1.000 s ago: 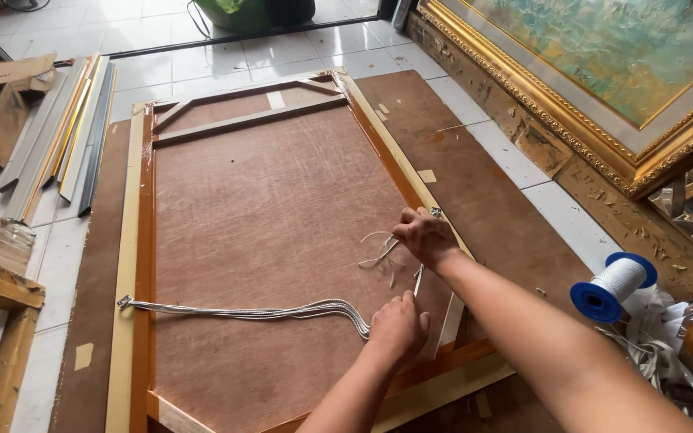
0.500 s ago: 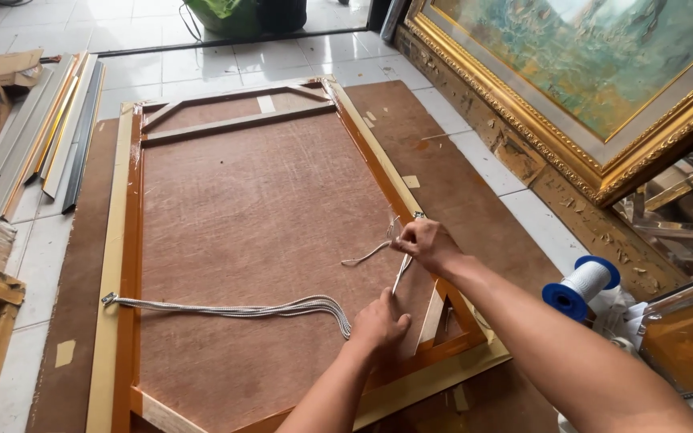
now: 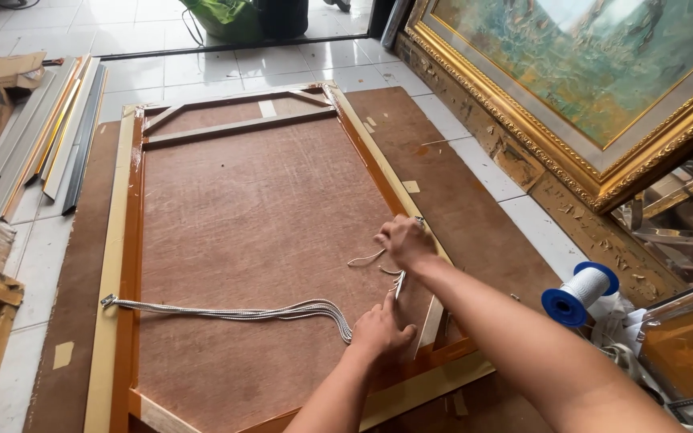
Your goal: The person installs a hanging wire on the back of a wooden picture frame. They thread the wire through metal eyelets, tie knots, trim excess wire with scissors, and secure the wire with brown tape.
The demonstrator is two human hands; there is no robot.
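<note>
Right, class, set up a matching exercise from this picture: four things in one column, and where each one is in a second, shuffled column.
Things:
1. spool of white cord
2. gold-framed painting
3. bundle of white cords
4. long strips of moulding

Places:
A. on the tiles, far left
B. across the wooden backing board
C. leaning at the upper right
D. on the floor, right of the arms

Pairs: 1-D, 2-C, 3-B, 4-A

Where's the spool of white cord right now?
In the head view, the blue-ended spool of white cord lies on the floor at the right, beyond the person's right forearm, between the frame back and the gold-framed painting leaning nearby.
</note>
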